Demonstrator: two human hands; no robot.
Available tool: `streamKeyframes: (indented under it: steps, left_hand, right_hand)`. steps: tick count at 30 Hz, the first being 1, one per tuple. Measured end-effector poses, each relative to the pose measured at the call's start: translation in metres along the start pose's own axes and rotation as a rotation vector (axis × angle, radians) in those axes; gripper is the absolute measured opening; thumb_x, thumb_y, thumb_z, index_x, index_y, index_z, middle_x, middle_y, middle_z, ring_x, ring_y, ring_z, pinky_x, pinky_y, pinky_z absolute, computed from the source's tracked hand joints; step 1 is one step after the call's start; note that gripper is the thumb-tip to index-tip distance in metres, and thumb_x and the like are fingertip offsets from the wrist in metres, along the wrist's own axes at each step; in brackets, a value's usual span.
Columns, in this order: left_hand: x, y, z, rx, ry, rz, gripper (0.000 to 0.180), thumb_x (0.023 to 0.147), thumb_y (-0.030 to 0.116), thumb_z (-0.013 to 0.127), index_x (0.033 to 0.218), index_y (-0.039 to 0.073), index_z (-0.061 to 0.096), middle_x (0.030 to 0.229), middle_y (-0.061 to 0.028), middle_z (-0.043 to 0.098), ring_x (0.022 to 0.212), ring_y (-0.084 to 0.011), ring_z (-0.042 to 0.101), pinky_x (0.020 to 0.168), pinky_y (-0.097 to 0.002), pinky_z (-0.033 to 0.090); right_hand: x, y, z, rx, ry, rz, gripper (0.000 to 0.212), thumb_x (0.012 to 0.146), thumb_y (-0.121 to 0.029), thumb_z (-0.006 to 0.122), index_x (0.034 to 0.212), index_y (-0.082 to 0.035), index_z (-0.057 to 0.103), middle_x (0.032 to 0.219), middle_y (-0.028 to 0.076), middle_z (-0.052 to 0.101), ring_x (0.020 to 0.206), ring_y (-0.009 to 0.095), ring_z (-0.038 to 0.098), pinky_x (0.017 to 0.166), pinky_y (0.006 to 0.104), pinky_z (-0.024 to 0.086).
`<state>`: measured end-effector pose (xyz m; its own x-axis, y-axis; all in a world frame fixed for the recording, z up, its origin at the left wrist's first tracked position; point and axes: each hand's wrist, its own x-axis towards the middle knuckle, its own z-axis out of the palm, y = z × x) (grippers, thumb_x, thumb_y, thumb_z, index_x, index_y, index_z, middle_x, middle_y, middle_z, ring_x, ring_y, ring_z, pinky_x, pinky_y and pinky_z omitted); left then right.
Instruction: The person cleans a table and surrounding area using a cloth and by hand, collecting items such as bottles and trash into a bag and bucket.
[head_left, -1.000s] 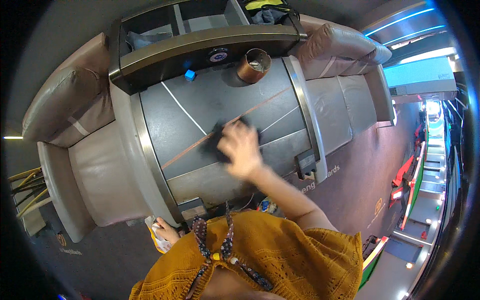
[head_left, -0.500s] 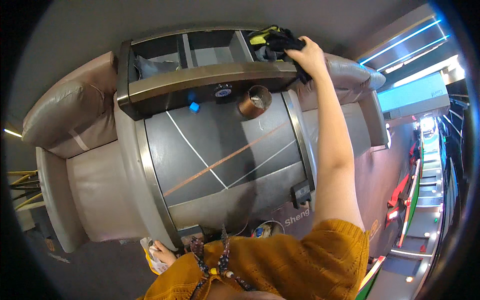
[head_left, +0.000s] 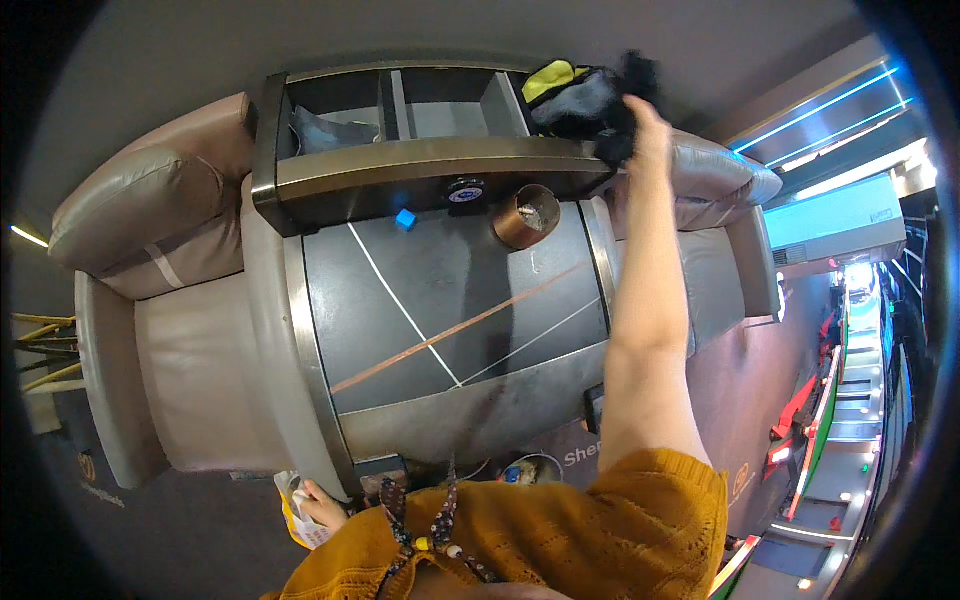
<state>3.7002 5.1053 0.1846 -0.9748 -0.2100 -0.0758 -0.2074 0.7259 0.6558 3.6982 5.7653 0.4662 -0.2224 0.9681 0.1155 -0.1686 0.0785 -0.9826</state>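
My right arm reaches far across the table to the right end of the compartment shelf. There my right hand (head_left: 650,130) is closed on a black soft bundle (head_left: 618,145), blurred in part, that looks like cloth. Beside it, in the shelf's right compartment, lies a grey, black and yellow fabric item (head_left: 568,95); whether the two are joined I cannot tell. Low on the left, my left hand (head_left: 322,507) grips a white and yellow plastic packet (head_left: 298,508) next to the table's near left corner.
A dark table (head_left: 420,330) carries a blue chalk cube (head_left: 405,220) and a copper-coloured cup (head_left: 527,217) with pale bits inside. The shelf (head_left: 430,160) behind holds grey-blue cloth (head_left: 332,132). Leather sofas (head_left: 190,370) flank the table. A bin (head_left: 540,466) stands close to me.
My right hand has shifted right with the black bundle, part of which now rises above the hand. More of the grey and yellow fabric shows. My left hand keeps its packet.
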Motion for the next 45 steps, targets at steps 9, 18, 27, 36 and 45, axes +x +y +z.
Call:
streamKeyframes:
  steps: [9, 18, 27, 36, 45]
  left_hand:
    - [-0.001, 0.027, -0.004, -0.052, -0.118, -0.056, 0.039, 0.087, 0.030, 0.046, 0.069, -0.005, 0.046, 0.060, -0.0093, 0.046, 0.055, -0.0187, 0.038, 0.051, -0.0341, 0.035]
    - [0.007, 0.013, -0.009, 0.127, -0.068, 0.079, 0.041, 0.087, 0.030, 0.045, 0.072, -0.007, 0.049, 0.061, -0.0149, 0.050, 0.057, -0.0226, 0.042, 0.053, -0.0353, 0.037]
    - [0.003, 0.036, -0.011, 0.123, -0.099, 0.012, 0.046, 0.087, 0.037, 0.042, 0.079, -0.008, 0.051, 0.067, -0.0195, 0.054, 0.061, -0.0293, 0.048, 0.058, -0.0392, 0.038]
    - [0.001, 0.018, -0.010, 0.007, 0.022, 0.039, 0.042, 0.087, 0.034, 0.044, 0.069, -0.004, 0.046, 0.058, -0.0133, 0.046, 0.055, -0.0237, 0.039, 0.052, -0.0363, 0.035]
    - [-0.004, 0.038, -0.010, 0.008, -0.104, -0.135, 0.041, 0.087, 0.033, 0.045, 0.076, -0.006, 0.046, 0.065, -0.0144, 0.047, 0.060, -0.0223, 0.038, 0.058, -0.0355, 0.036]
  right_hand:
    - [-0.204, -0.016, -0.199, 0.212, -0.204, -0.206, 0.074, 0.072, -0.043, 0.056, 0.132, -0.014, 0.024, 0.133, 0.005, 0.029, 0.111, 0.026, 0.041, 0.096, 0.0418, 0.030]
    - [-0.260, -0.010, -0.177, -1.031, -0.071, 0.130, 0.042, 0.061, -0.006, 0.058, 0.102, -0.001, 0.054, 0.086, 0.012, 0.060, 0.080, 0.017, 0.056, 0.074, 0.0274, 0.043]
    - [-0.291, 0.085, -0.065, -1.230, -0.421, -0.265, 0.051, 0.045, -0.006, 0.072, 0.094, -0.007, 0.054, 0.098, 0.010, 0.054, 0.094, 0.028, 0.052, 0.080, 0.0355, 0.041]
    - [-0.197, -0.016, -0.035, -1.166, -0.909, -0.352, 0.066, 0.060, -0.021, 0.070, 0.120, -0.012, 0.044, 0.120, 0.014, 0.046, 0.114, 0.031, 0.039, 0.096, 0.0373, 0.031]
    - [0.062, 0.077, 0.033, -1.670, -0.791, -0.164, 0.053, 0.072, -0.019, 0.058, 0.122, -0.012, 0.043, 0.109, 0.020, 0.053, 0.099, 0.030, 0.052, 0.084, 0.0318, 0.040]
